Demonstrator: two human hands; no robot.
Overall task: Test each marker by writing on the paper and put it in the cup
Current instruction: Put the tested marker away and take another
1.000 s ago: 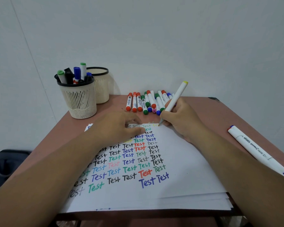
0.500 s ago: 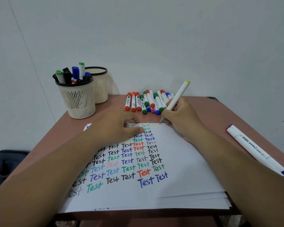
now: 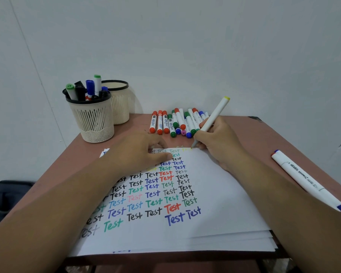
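our left hand (image 3: 144, 152) presses flat fingers on the paper (image 3: 215, 194) to steady it near the table's (image 3: 274, 138) far edge while our right hand (image 3: 217, 142) pinches the yellow marker (image 3: 213, 119) to write.

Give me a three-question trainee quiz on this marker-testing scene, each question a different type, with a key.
1. True or false: the right hand holds the yellow-capped marker with its tip at the paper's far edge.
2. Multiple choice: the left hand is A) lifting the front cup, B) resting on the paper, C) holding a marker.
3. Fill in: the lone marker lying right of the paper has a ____ cap at its near end.

Key: 1 true; 2 B; 3 blue.
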